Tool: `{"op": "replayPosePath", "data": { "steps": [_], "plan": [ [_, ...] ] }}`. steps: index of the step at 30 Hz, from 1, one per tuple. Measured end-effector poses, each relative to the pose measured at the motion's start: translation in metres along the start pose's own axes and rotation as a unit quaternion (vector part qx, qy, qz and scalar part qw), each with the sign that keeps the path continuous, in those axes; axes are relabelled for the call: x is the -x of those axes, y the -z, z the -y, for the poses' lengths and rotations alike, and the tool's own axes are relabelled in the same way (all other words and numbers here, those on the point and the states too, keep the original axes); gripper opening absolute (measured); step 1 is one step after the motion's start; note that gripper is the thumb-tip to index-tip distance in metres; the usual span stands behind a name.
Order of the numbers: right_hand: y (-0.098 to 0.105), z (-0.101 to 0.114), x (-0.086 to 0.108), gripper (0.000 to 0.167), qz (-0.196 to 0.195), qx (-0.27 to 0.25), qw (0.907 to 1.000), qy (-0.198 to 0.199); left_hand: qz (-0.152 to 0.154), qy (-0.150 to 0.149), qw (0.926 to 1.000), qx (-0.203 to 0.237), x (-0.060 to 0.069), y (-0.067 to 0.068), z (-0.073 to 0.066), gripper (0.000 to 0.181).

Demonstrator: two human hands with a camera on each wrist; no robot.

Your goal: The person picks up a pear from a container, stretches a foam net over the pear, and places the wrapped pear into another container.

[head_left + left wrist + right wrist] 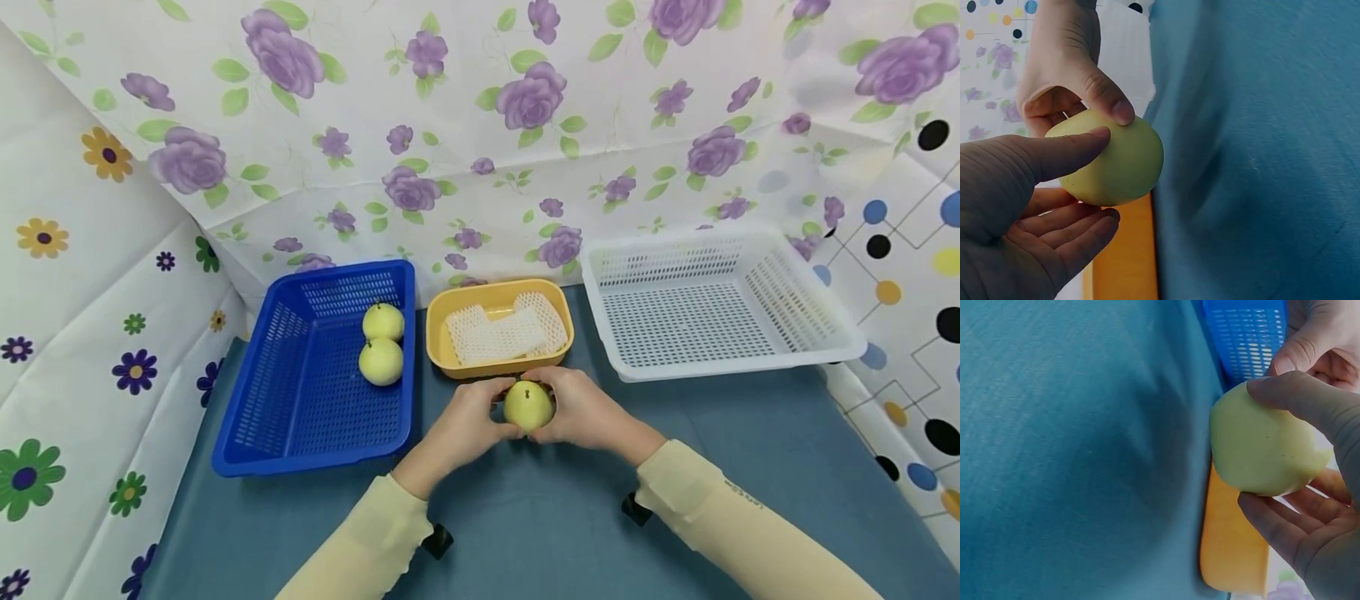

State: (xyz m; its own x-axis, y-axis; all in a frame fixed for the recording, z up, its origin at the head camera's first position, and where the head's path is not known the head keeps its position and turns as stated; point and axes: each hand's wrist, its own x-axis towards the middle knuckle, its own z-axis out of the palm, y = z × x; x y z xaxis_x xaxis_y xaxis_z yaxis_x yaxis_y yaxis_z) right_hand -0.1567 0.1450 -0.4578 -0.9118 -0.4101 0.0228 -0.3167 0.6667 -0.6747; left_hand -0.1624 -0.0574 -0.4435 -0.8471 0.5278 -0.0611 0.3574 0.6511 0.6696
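Note:
A yellow-green pear [528,406] is held up between both hands in front of the yellow basket [450,367], its stem facing up in the head view. My left hand [468,422] grips it from the left, thumb on the near side and fingers on the far side. From the opposite side my right hand [583,414] holds the same pear, with thumb and fingers around it. In the left wrist view both thumbs lie close together on the pear [1125,162]. White foam nets [506,335] lie inside the yellow basket.
At the left stands a blue basket [300,462] with two pears [381,362] along its right side. A white basket [738,367] stands at the right. Blue-green cloth [540,533] covers the table, and patterned sheets [480,217] hang around its back and sides.

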Motion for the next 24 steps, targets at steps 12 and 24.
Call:
{"op": "replayPosePath", "data": {
  "steps": [12, 24],
  "plan": [
    [-0.014, -0.009, 0.000, 0.075, 0.020, 0.001, 0.9996, -0.019, 0.012, 0.021, 0.9997, -0.010, -0.005, -0.016, 0.011, 0.059],
    [-0.018, -0.013, 0.001, 0.077, 0.021, -0.018, 0.9993, -0.024, 0.008, 0.025, 0.9994, -0.024, -0.006, -0.022, 0.014, 0.058]
  ]
}}
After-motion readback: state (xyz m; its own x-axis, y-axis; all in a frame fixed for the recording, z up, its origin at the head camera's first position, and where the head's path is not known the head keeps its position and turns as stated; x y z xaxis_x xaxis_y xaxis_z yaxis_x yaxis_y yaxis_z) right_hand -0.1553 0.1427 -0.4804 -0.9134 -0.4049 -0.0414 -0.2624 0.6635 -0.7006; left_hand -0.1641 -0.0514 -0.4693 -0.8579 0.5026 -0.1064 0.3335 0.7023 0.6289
